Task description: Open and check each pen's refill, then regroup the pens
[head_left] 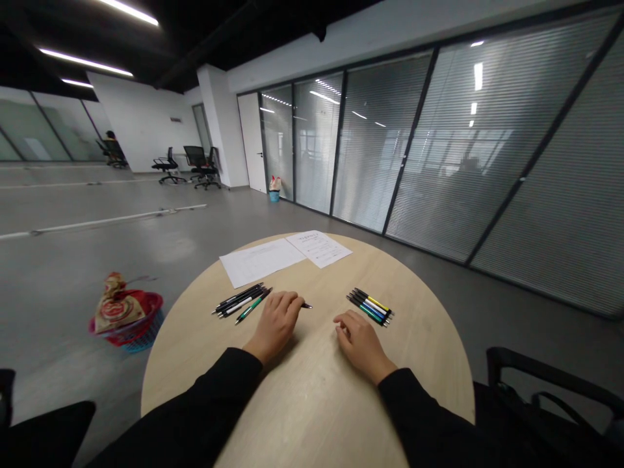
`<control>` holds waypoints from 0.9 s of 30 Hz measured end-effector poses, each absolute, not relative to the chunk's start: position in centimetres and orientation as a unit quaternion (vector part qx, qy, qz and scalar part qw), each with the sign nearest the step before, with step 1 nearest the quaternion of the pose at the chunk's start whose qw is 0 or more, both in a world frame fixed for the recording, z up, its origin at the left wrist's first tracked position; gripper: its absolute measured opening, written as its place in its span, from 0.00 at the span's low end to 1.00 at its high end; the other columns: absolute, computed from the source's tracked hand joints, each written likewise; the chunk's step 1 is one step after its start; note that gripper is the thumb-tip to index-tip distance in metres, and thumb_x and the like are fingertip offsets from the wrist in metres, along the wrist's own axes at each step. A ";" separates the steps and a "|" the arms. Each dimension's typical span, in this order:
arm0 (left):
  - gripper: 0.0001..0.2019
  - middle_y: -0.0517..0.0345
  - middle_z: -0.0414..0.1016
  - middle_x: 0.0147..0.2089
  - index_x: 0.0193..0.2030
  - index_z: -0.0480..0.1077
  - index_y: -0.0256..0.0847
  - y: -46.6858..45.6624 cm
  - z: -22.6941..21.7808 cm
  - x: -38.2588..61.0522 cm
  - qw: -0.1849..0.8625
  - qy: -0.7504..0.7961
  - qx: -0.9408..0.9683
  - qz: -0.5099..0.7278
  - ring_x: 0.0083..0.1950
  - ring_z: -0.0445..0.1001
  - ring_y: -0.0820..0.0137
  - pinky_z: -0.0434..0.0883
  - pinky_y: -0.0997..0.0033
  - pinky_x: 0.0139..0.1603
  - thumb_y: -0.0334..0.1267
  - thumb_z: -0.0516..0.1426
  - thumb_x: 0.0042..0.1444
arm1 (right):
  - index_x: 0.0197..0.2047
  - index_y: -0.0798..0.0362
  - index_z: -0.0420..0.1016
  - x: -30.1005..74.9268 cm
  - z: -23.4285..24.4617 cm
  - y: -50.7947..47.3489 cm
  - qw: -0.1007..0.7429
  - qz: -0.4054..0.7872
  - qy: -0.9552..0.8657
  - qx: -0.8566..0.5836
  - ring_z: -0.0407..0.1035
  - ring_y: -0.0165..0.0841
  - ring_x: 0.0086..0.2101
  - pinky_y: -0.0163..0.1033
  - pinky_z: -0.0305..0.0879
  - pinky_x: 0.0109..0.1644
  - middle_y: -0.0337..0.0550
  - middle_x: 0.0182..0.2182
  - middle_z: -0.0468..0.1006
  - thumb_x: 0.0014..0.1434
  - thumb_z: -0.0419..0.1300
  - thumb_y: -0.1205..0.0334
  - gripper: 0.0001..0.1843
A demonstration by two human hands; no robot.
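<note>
Round pale-wood counter (312, 403) seen from above, w/ a person's two bare hands on it, black sleeves (195, 403) reaching in from the bottom edge. L hand (275, 326) rests near mid-counter, L fingers (287, 304) curled around a dark pen (306, 305), only its tip showing past them on the R side. R hand (361, 344) lies just apart from it, palm down, R fingers (345, 323) loosely curled and released, holding nothing. Nearest to R hand: tidy bundle of yellow, blue & green pens (370, 307), lying side by side. Just beyond L hand: similar pile of black, white & green pens (241, 302). Farther across the counter, two sheets lie overlapping: a blank-looking paper sheet (260, 261) & a printed sheet (319, 248). On the gray floor (63, 260) to the L, a red-and-blue basket (141, 331) holds a patterned bag (117, 304). Far back, black office chairs (168, 166) stand near a glass wall with blinds (414, 149).
</note>
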State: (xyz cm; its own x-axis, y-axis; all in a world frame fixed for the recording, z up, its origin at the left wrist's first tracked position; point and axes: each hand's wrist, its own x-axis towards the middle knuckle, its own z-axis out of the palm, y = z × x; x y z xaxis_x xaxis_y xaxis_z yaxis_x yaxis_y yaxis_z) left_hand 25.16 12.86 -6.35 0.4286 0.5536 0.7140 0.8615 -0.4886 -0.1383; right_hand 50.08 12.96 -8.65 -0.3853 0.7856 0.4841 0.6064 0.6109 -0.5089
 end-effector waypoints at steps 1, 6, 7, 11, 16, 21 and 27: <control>0.10 0.46 0.74 0.44 0.45 0.71 0.37 12.8 -6.5 25.5 0.241 -0.426 -0.816 -0.308 0.45 0.67 0.60 0.65 0.60 0.47 0.27 0.49 0.66 | 0.46 0.53 0.75 49.8 -8.4 12.9 0.360 0.122 -0.825 -0.419 0.69 0.38 0.42 0.41 0.67 0.47 0.47 0.40 0.76 0.62 0.54 0.69 0.12; 0.11 0.49 0.72 0.38 0.41 0.70 0.37 12.3 -6.7 26.7 0.190 -0.384 -0.842 -0.328 0.39 0.66 0.64 0.67 0.63 0.42 0.28 0.47 0.67 | 0.60 0.53 0.67 48.2 -7.1 13.1 0.360 0.086 -0.835 -0.407 0.65 0.43 0.50 0.51 0.65 0.57 0.53 0.49 0.71 0.61 0.55 0.70 0.24; 0.11 0.49 0.73 0.39 0.42 0.69 0.37 12.2 -6.7 26.9 0.180 -0.376 -0.850 -0.323 0.40 0.67 0.64 0.68 0.64 0.42 0.28 0.47 0.67 | 0.62 0.53 0.66 47.9 -7.0 13.2 0.358 0.076 -0.837 -0.406 0.64 0.44 0.51 0.52 0.64 0.58 0.53 0.50 0.70 0.61 0.56 0.69 0.25; 0.11 0.49 0.73 0.38 0.42 0.69 0.37 11.9 -6.5 27.2 0.132 -0.372 -0.870 -0.294 0.38 0.68 0.65 0.68 0.65 0.41 0.31 0.46 0.68 | 0.59 0.50 0.70 47.2 -7.1 13.8 0.339 0.027 -0.844 -0.414 0.60 0.48 0.57 0.58 0.60 0.60 0.56 0.56 0.68 0.62 0.57 0.68 0.21; 0.13 0.49 0.74 0.37 0.40 0.70 0.38 11.9 -6.7 26.9 0.075 -0.386 -0.867 -0.306 0.38 0.70 0.66 0.69 0.66 0.40 0.35 0.45 0.70 | 0.50 0.48 0.74 47.5 -7.9 14.3 0.319 0.008 -0.854 -0.412 0.58 0.48 0.58 0.59 0.58 0.61 0.53 0.57 0.69 0.62 0.60 0.67 0.13; 0.14 0.49 0.74 0.38 0.40 0.70 0.39 12.0 -6.7 26.8 0.011 -0.405 -0.850 -0.335 0.38 0.70 0.67 0.69 0.67 0.40 0.38 0.46 0.70 | 0.52 0.51 0.72 47.7 -8.3 14.4 0.312 0.043 -0.863 -0.396 0.60 0.45 0.58 0.55 0.57 0.63 0.51 0.56 0.71 0.61 0.60 0.68 0.16; 0.11 0.49 0.73 0.40 0.41 0.69 0.39 11.8 -6.7 26.7 -0.033 -0.405 -0.840 -0.358 0.41 0.70 0.66 0.69 0.66 0.44 0.39 0.47 0.69 | 0.57 0.53 0.69 47.0 -9.0 14.6 0.311 0.088 -0.870 -0.373 0.64 0.42 0.54 0.50 0.60 0.60 0.50 0.53 0.74 0.61 0.59 0.70 0.20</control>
